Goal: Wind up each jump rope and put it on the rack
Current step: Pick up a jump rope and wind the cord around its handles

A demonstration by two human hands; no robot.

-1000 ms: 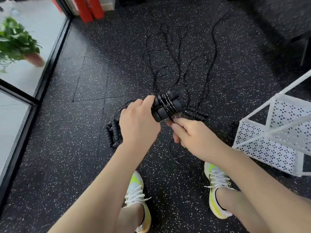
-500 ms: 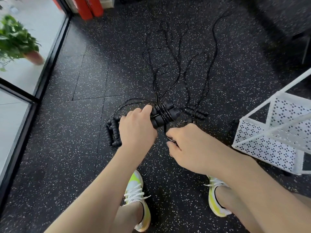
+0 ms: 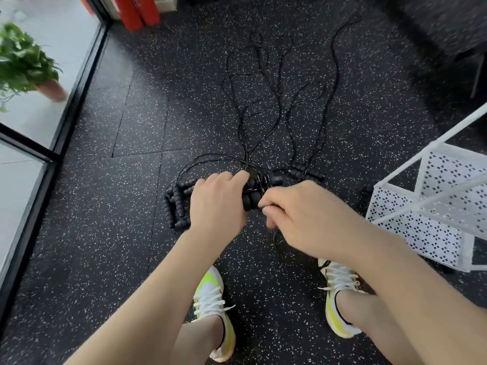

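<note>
Between the two hands, low over the speckled black floor (image 3: 131, 233), sits a pair of black foam jump rope handles (image 3: 257, 189) held side by side, with several turns of thin black cord (image 3: 265, 183) wrapped crosswise around their middle. The left hand (image 3: 217, 204) grips the near ends of those handles, fingers curled over the top and thumb lying along the upper side. The right hand (image 3: 303, 214) is curled closed just beside the bundle, its fingertips pinching the cord at the handles' lower edge; the bit of cord inside the fist is hidden. From the far side of the bundle the loose cord runs away from the hands across the floor in long, tangled loops (image 3: 266, 101), crossing the cords of other ropes so that single strands are hard to follow. Left of the left hand, a cluster of ribbed black handles (image 3: 175, 204) lies on the floor, touching one another at angles. Beyond the right hand, another pair of ribbed handles (image 3: 307, 172) lies on the floor, their cords leading off into the same tangle. Right of the right hand stands a white rack (image 3: 411, 219) with perforated metal panels and slanted tube rails. Beneath the forearms, two white and yellow sneakers (image 3: 210, 299) are planted on the floor. Far left of the hands, a green potted plant (image 3: 23, 61) shows beyond a black window frame.
</note>
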